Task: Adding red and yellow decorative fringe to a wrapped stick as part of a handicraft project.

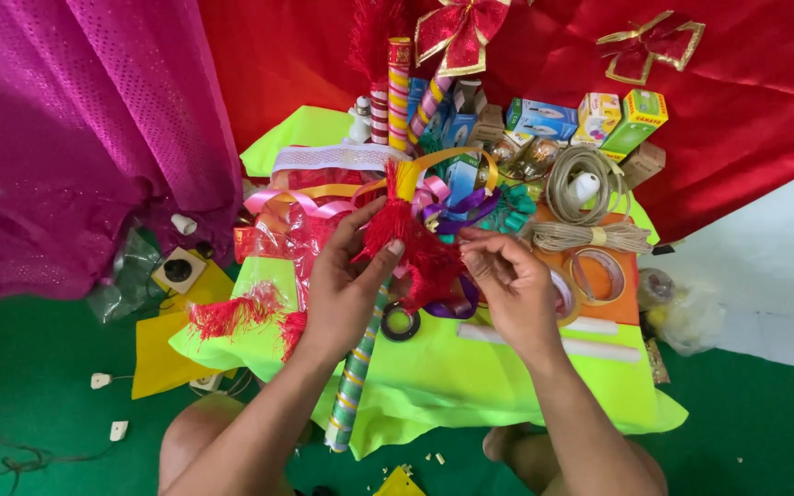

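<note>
A red fringed tassel [406, 241] is being held above the middle of the neon-green sheet [470, 367], in front of a heap of curled ribbons [457, 207]. The left hand [346, 280] is being closed around its lower part, thumb laid across the red strands, while its yellow-wrapped top is poking up just above the fingers. The right hand [512, 280] is being kept beside it with fingertips drawn together at the fringe; whether a strand is actually being pinched there cannot be told. For the step to be done well, the bundle is best being gripped firmly near the wrapped neck, so that the loose strands are being kept from fanning out, and only a few strands at a time are being teased by the right fingertips (a hard tug would probably be pulling threads free). A striped stick [353, 377] is lying under the left wrist, a dark tape ring [401, 321] just beside it, and a coil of twine [585, 207] well to the right; these are better being left undisturbed beneath the work.
</note>
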